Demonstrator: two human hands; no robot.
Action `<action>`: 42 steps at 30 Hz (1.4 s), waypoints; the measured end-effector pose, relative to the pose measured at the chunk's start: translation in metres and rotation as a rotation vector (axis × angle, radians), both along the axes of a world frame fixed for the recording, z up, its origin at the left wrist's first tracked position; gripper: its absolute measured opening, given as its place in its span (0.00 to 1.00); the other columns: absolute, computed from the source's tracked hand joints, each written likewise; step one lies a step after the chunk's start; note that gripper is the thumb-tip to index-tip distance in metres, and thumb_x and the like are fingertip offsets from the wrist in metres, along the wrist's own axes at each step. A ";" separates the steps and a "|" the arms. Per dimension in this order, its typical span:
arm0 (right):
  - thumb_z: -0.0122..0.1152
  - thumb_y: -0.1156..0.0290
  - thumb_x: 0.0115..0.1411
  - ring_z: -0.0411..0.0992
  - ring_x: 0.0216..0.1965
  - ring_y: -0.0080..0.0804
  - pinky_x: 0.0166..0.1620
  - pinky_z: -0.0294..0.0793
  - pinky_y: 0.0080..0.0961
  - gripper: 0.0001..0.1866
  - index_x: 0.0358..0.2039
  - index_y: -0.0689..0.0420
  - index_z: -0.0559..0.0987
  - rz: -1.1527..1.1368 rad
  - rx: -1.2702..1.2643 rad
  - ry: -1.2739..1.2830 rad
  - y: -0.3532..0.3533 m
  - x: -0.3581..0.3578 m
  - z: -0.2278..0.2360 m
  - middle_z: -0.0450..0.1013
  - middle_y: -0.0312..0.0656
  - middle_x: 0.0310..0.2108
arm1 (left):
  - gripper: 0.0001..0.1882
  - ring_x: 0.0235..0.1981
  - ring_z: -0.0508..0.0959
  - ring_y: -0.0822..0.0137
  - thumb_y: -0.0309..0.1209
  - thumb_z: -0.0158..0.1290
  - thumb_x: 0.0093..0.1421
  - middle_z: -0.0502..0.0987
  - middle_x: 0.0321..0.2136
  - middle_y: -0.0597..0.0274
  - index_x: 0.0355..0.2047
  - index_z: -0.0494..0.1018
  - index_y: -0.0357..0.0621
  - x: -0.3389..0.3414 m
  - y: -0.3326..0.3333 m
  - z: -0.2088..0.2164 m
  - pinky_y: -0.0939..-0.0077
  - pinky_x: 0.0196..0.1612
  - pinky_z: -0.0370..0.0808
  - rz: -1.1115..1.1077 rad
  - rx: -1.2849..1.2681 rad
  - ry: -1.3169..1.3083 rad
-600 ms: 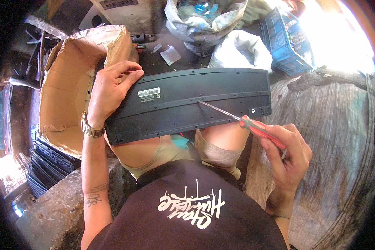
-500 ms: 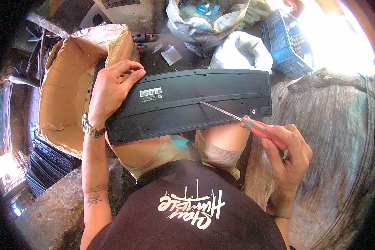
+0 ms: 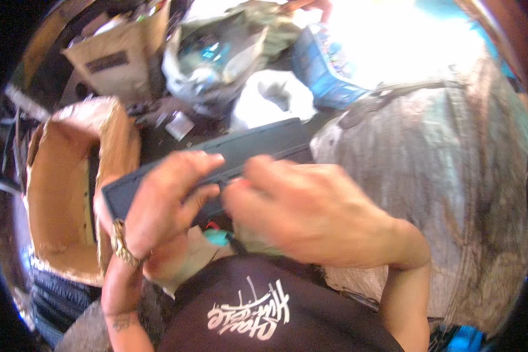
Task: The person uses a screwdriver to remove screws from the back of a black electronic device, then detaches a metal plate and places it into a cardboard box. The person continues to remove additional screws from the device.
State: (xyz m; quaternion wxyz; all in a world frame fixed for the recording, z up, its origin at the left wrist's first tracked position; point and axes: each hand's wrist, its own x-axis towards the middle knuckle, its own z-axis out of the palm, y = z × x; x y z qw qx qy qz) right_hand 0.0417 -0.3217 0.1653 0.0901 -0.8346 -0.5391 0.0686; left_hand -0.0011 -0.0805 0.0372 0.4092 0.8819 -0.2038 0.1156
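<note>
A black keyboard (image 3: 255, 141) lies tilted across my lap with its underside up, its left end lower and nearer to me. Over its left half is my left hand (image 3: 173, 190), a watch on the wrist. Its thumb and fingers are apart and point toward the right hand, with nothing visible between them. My right hand (image 3: 311, 211) is curled over the keyboard's near edge, blurred by motion. A bit of red shows at its fingertips, matching the handle of the screwdriver (image 3: 239, 182); the shaft is hidden.
An open cardboard box (image 3: 58, 193) stands at the left, above stacked black panels (image 3: 56, 305). Beyond the keyboard are a white sack (image 3: 264, 100), a larger sack of scraps (image 3: 188, 82) and a blue crate (image 3: 320, 76). A bulky grey woven sack (image 3: 405, 193) fills the right.
My right hand has swung left, bringing the screwdriver off the keyboard's middle to beside my left hand. My left hand has left the far edge. The view has shifted right.
</note>
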 end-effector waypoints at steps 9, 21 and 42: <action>0.62 0.68 0.60 0.82 0.31 0.44 0.32 0.84 0.38 0.12 0.41 0.60 0.75 0.151 -0.164 -0.076 0.038 0.003 0.017 0.74 0.51 0.36 | 0.15 0.40 0.86 0.48 0.29 0.61 0.60 0.84 0.38 0.52 0.47 0.79 0.44 0.014 -0.011 -0.011 0.62 0.43 0.83 -0.223 -0.105 0.343; 0.61 0.63 0.61 0.74 0.22 0.31 0.25 0.74 0.27 0.14 0.42 0.59 0.76 0.431 -0.122 -0.355 0.042 0.013 0.019 0.71 0.37 0.26 | 0.14 0.38 0.84 0.46 0.24 0.60 0.55 0.83 0.37 0.53 0.43 0.80 0.44 0.013 -0.013 -0.038 0.57 0.40 0.82 -0.144 -0.134 0.162; 0.62 0.64 0.64 0.82 0.29 0.45 0.30 0.81 0.38 0.14 0.43 0.61 0.77 0.186 -0.198 -0.213 0.041 0.019 0.026 0.78 0.46 0.30 | 0.17 0.43 0.85 0.44 0.35 0.64 0.57 0.85 0.39 0.49 0.46 0.82 0.47 0.014 -0.018 -0.040 0.57 0.45 0.82 -0.034 -0.121 0.311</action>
